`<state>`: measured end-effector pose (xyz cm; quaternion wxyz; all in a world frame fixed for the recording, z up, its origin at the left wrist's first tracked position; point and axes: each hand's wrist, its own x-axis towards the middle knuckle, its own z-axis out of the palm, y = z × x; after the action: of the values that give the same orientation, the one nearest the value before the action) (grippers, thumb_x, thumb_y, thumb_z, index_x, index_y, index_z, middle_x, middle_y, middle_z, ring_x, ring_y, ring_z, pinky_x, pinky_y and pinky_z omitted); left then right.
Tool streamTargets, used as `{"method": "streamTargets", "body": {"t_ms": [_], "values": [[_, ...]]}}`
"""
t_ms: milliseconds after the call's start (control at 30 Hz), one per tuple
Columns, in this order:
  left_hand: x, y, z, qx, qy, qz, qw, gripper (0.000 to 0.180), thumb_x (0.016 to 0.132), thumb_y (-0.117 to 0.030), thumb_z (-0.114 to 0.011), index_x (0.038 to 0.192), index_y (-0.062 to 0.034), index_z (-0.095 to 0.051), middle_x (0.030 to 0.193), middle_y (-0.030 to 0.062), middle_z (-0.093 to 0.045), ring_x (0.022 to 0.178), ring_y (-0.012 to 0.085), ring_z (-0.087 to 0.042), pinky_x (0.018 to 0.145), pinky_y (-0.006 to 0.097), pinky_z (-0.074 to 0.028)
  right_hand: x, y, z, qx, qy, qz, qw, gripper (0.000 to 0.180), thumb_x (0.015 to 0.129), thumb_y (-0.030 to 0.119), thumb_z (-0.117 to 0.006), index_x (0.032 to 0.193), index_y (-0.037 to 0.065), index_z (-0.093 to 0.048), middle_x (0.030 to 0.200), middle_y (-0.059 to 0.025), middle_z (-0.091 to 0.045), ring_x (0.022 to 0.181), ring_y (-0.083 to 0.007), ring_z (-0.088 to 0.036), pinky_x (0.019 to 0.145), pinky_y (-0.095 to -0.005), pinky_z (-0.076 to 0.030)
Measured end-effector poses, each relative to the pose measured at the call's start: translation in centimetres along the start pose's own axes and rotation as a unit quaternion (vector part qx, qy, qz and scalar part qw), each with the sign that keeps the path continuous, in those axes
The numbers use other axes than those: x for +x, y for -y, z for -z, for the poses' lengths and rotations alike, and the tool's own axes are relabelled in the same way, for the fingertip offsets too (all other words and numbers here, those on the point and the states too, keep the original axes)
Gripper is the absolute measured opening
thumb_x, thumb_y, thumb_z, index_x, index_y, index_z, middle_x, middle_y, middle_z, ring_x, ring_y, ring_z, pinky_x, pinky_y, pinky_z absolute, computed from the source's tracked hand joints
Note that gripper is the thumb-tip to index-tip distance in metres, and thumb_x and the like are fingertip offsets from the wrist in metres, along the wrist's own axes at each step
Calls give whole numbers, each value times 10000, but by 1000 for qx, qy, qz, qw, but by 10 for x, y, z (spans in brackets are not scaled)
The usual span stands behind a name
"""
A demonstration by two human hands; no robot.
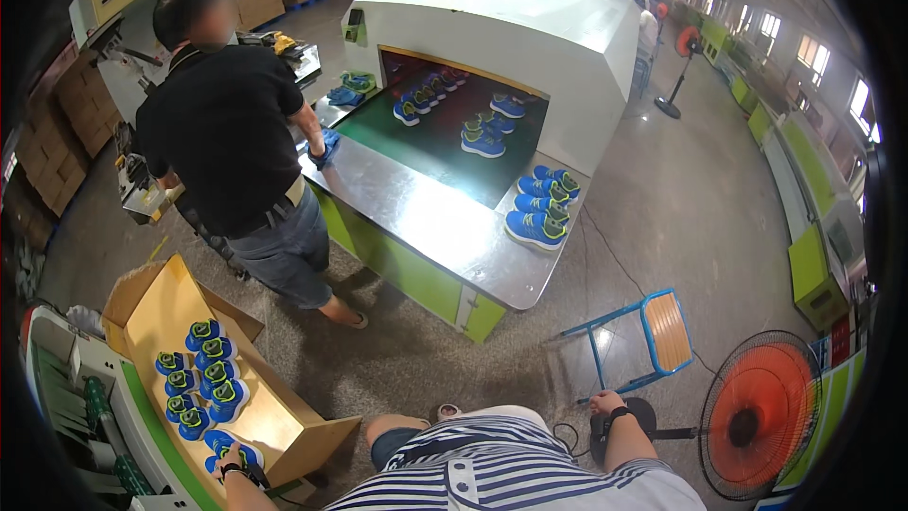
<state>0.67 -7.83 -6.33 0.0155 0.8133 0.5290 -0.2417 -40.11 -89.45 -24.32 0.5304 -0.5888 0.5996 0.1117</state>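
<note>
At the lower left, my left hand [228, 461] is closed on a blue shoe [219, 441] with yellow-green trim, at the near end of an open cardboard box [312, 445]. Beside it in the box stand several matching blue shoes [225, 396] in two rows. My right hand [606, 402], a dark band on its wrist, hangs at my right side with curled fingers and nothing visible in them. It is nearest to a stool [669, 329] with a blue frame and a wooden seat.
Ahead stands a white machine [492, 24] with a green conveyor belt [416, 147] carrying shoes. More shoes [537, 227] sit on its metal table edge [426, 227]. A co-worker [227, 114] in black stands at its left. An orange fan [757, 416] is close on my right.
</note>
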Motion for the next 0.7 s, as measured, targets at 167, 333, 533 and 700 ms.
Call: {"method": "streamTargets", "body": {"t_ms": [167, 333, 533, 700], "values": [[-10, 1, 9, -27, 16, 13, 999, 1106, 717, -764, -613, 1537, -58, -383, 1619, 169, -296, 1470, 340, -323, 1195, 444, -215, 4, 5, -1, -6, 6, 8, 1000, 219, 921, 93, -662, 1082, -48, -614, 806, -126, -671, 650, -223, -663, 605, -350, -575], [1, 4, 9, -57, 44, -6, 997, 1241, 663, -704, -723, 1574, -5, -254, 1636, 223, -172, 1458, 382, -323, 1186, 485, -301, 8, 14, -4, -18, 16, 13, 1000, 219, 924, 96, -656, 1081, -50, -616, 796, -124, -669, 640, -219, -659, 601, -353, -575], [24, 9, -2, -24, 34, -65, 997, 1185, 682, -714, -707, 1547, 7, -339, 1598, 268, -293, 1471, 388, -287, 1226, 441, -197, 2, 27, -5, -19, 14, 16, 1000, 230, 912, 98, -665, 1084, -51, -629, 798, -125, -679, 653, -224, -676, 618, -351, -586], [33, 38, -23, -132, -6, -59, 990, 1188, 652, -651, -788, 1542, 6, -352, 1601, 294, -252, 1486, 403, -241, 1225, 407, -207, 1, 39, 0, -94, 22, 22, 995, 238, 905, 106, -661, 1078, -56, -652, 811, -115, -694, 684, -224, -691, 633, -345, -591]]}}
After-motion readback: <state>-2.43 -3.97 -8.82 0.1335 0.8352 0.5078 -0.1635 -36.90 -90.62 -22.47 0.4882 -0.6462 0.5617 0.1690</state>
